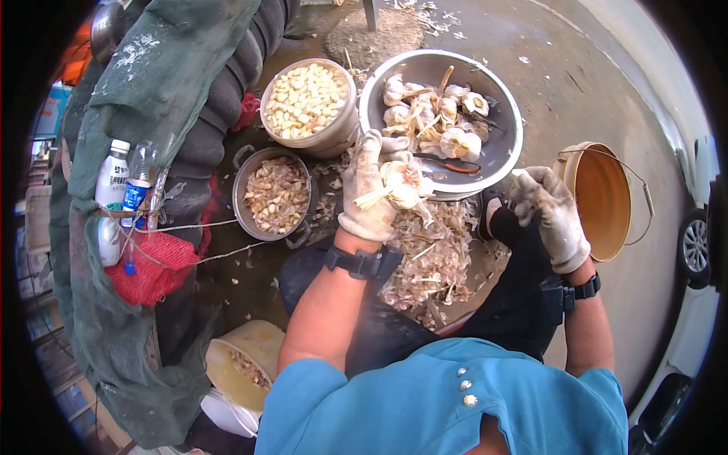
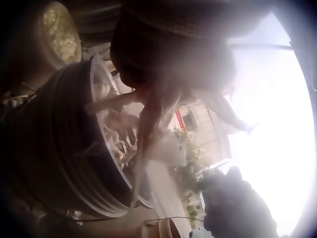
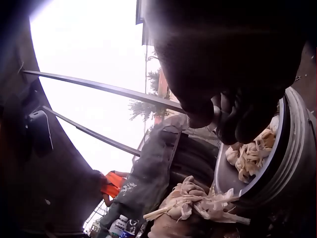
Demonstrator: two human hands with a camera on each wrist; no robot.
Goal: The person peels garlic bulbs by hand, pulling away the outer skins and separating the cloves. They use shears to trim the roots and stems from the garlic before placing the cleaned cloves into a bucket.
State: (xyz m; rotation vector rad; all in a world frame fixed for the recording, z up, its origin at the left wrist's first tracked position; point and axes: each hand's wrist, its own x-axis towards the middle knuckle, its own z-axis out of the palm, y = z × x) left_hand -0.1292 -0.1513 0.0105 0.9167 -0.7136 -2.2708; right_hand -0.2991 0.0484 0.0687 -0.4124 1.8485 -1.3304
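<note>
My left hand (image 1: 369, 189), in a pale work glove, grips a garlic bulb (image 1: 403, 184) with loose papery skin and a dry stalk. In the right wrist view the same garlic bulb (image 3: 185, 201) shows its cloves spread partly apart. To the right, my gloved right hand (image 1: 552, 216) is raised with curled fingers, pinching a small whitish garlic clove (image 3: 216, 110) mostly hidden by the fingertips. Just beyond the left hand stands a metal basin (image 1: 497, 91) of whole garlic bulbs (image 1: 455, 140), with orange-and-black handled cutters (image 1: 461, 165) lying inside.
A bucket of peeled cloves (image 1: 307, 102) stands left of the basin, near a pot of unpeeled cloves (image 1: 273, 193). Garlic skins (image 1: 428, 258) are heaped between the legs. An orange-brown bucket (image 1: 599, 201) stands at right. Netting-covered tyres (image 1: 152, 68) line the left, with bottles (image 1: 114, 178).
</note>
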